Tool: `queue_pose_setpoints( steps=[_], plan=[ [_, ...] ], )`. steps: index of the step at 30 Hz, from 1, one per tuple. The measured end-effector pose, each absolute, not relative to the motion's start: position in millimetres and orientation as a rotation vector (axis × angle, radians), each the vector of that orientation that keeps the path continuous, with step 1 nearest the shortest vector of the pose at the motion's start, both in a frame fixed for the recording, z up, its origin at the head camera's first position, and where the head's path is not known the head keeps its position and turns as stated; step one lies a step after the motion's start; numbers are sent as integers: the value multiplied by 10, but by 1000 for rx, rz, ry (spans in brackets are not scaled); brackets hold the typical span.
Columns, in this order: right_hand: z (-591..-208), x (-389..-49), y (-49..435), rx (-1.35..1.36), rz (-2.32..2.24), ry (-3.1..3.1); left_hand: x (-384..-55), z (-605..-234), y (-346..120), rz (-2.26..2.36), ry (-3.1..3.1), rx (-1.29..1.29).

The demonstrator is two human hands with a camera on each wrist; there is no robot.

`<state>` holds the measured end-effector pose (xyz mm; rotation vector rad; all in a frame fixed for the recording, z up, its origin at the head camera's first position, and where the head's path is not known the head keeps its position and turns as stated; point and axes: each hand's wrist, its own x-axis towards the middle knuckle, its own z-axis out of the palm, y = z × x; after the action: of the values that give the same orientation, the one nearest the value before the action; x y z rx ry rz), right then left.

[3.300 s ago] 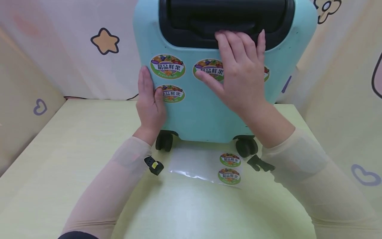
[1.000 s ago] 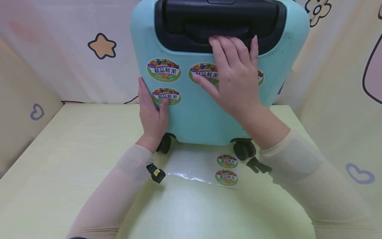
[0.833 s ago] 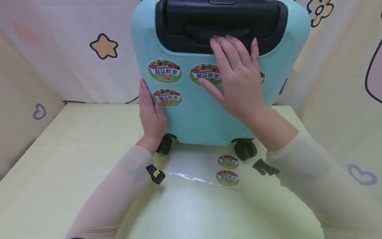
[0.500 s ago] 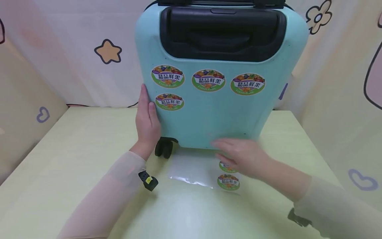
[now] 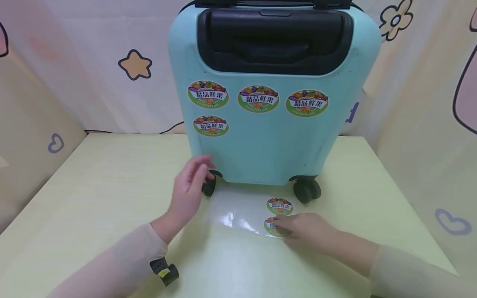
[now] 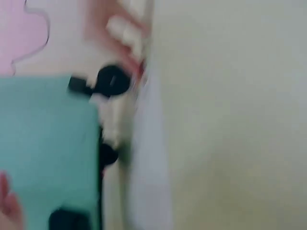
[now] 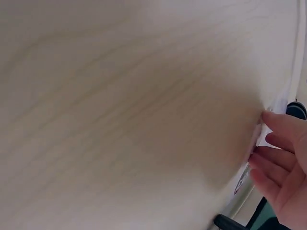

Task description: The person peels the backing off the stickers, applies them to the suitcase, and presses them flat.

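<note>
A light blue suitcase (image 5: 257,153) with a black recessed handle panel (image 5: 275,45) stands upright on the table. Several oval fruit stickers are on its face: three in an upper row, plus one lower left sticker (image 5: 210,126). Under its front edge lies a clear sticker sheet (image 5: 238,209) carrying two stickers at its right end. My right hand (image 5: 311,231) pinches the sheet's near right corner, fingertips over the lower sticker (image 5: 275,227). In the right wrist view, thumb and fingers meet the sheet's edge. My left hand (image 5: 188,194), loosely bent, is beside the suitcase's left front wheel (image 5: 209,187).
The pale yellow table (image 5: 93,207) extends to both sides. Behind it hangs a patterned curtain (image 5: 93,82), with a thin dark cable (image 5: 171,127) along the table's back edge. The right front wheel (image 5: 307,190) stands just beyond the sheet.
My right hand has left the handle panel and come down to the sticker sheet, which has shifted slightly left. My left hand has let go of the suitcase's side and dropped toward the wheel.
</note>
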<state>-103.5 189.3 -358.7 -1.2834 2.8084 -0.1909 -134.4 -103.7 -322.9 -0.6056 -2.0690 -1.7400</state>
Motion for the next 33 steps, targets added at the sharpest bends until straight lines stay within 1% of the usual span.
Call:
queue_pose_setpoints(
  steps=[5, 8, 10, 14, 18, 21, 26, 33],
  plan=[
    [-3621, -1063, 1849, -1366, -187, 2839, -1080, -3456, -792, -2134, -2558, -687],
    [-3614, -1097, 1834, -1295, -281, 2835, -934, -3572, -636, -2338, -2778, -680],
    [-3590, -1122, 1822, -1219, -395, 2823, -864, -3622, -543, -2457, -2823, -608],
    [-3520, -1157, 1777, -1165, -560, 2789, -827, -3703, -387, -2637, -2673, -307],
    [-3474, -1152, 1715, -1229, -567, 2809, -870, -3773, -285, -2699, -2436, -101],
    [-3458, -1143, 1672, -1235, -641, 2841, -894, -3793, -242, -2696, -2332, -44],
    [-3460, -1150, 1638, -1097, -890, 2820, -924, -3810, -190, -2642, -2300, -30],
    [-3463, -1177, 1677, -867, -1092, 2640, -920, -3839, -147, -2552, -2343, -38]
  ],
)
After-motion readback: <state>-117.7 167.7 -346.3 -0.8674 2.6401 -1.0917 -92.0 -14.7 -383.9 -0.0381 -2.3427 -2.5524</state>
